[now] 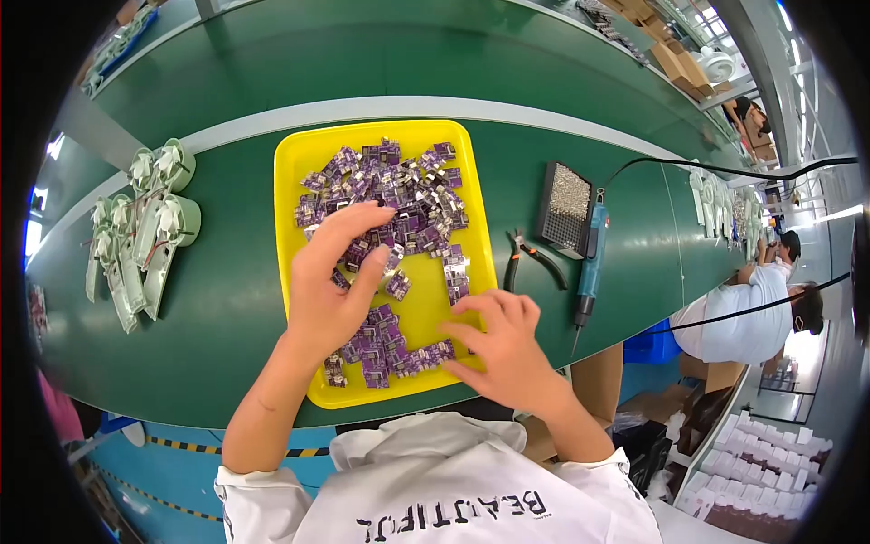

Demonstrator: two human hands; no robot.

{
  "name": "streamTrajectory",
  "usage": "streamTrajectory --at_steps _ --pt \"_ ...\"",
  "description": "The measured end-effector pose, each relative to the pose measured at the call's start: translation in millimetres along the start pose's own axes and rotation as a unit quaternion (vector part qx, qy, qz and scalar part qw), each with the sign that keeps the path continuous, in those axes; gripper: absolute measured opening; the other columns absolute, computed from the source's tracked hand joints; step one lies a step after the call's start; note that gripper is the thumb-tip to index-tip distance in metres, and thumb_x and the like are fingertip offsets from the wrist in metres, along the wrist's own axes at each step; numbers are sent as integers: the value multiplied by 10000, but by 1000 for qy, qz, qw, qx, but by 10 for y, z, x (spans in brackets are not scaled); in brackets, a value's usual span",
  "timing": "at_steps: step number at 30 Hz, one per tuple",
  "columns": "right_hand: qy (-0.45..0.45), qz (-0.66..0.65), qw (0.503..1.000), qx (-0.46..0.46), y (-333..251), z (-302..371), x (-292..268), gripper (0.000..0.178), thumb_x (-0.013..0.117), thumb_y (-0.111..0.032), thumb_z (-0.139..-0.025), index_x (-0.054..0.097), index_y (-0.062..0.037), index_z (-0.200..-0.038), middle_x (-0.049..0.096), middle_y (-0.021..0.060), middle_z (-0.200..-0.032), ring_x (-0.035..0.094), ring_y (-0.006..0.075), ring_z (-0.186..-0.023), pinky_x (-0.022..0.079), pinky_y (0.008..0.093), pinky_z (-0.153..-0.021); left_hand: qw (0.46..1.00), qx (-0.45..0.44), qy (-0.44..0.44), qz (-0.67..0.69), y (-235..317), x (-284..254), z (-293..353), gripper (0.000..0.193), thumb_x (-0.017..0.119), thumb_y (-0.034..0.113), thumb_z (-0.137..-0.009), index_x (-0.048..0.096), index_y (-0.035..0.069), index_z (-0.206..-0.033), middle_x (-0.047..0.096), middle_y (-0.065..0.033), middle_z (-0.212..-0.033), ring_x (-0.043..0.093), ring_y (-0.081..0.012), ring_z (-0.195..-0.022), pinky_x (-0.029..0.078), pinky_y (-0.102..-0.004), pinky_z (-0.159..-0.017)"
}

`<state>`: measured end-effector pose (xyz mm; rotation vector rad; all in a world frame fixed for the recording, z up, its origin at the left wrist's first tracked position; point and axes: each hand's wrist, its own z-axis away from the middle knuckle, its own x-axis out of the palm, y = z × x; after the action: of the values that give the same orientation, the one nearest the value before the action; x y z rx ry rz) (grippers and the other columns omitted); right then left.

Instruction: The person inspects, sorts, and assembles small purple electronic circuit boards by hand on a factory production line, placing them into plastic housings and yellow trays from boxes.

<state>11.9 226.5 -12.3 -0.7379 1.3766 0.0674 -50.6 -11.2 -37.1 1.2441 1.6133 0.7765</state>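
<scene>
A yellow tray (pixel 283 195) holds many small purple circuit boards (pixel 412 186), heaped loosely at its far end. My left hand (pixel 331 272) reaches over this heap with thumb and index finger apart, nothing visibly gripped. One loose board (pixel 397 286) lies just beyond its thumb. Nearer me, a block of flat boards (pixel 376 344) sits in the tray, with a row running right from it. My right hand (pixel 503 349) is above the tray's near right corner, fingers spread, thumb and index close to the row's end. Another line of boards (pixel 456 272) runs along the right side.
Right of the tray are pliers (pixel 517 258) with black and orange handles, a blue electric screwdriver (pixel 594 258) on a cable, and a black box of small screws (pixel 566 208). White-green fan-like parts (pixel 145 227) stand at left. A person in white (pixel 752 308) sits farther right.
</scene>
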Motion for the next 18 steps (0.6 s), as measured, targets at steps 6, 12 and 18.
streamTrajectory --at_steps 6,12,18 --pt "26 -46 999 -8 66 38 -101 236 748 -161 -824 615 -126 -1016 623 34 -1120 561 290 -1076 367 434 -957 998 47 -29 4 46 33 -67 280 667 -32 -815 680 -3 -1094 700 -158 -1088 659 -325 -1072 501 -388 -947" --pt "42 -426 886 179 44 -132 -115 193 664 -114 -952 605 -41 -1122 658 60 -1059 665 137 -923 533 273 -749 984 -14 -167 63 179 -24 111 413 675 34 -790 636 -31 -1195 708 -167 -1070 699 -269 -987 536 -360 -887" --pt "164 -556 812 72 97 -311 255 314 595 -55 -988 579 -29 -1300 655 38 -1086 645 94 -889 533 262 -739 960 -160 -168 159 53 111 131 321 581 -58 -898 632 -58 -1215 708 -133 -1026 714 -193 -911 560 -289 -807"
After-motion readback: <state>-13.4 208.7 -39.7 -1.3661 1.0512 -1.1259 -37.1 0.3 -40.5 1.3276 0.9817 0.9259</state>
